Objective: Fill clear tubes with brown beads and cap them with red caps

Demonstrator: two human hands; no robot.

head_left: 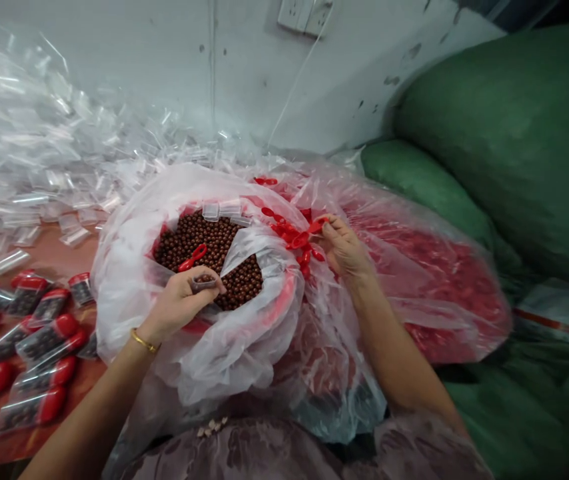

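Note:
My left hand [184, 300] is closed on a small clear plastic container [203, 283], with brown beads visible at its open end. It is over a plastic-lined tub of round brown beads [204, 233]. On the beads lie a red scoop-like plastic piece [193, 257] and a few clear empty containers [222, 209]. To the right, my right hand [344, 248] pinches a red plastic cap [317, 225] between thumb and fingers. Several more red caps [298, 239] lie against it, on the clear bag beside the tub's rim.
Clear empty containers [24, 147] are heaped at the left. Filled containers with red caps [47, 340] lie on the reddish table [59, 257]. A large clear bag of red pieces [434, 287] rests at right, by green sacks [514, 133]. A wall socket [304, 15] is behind.

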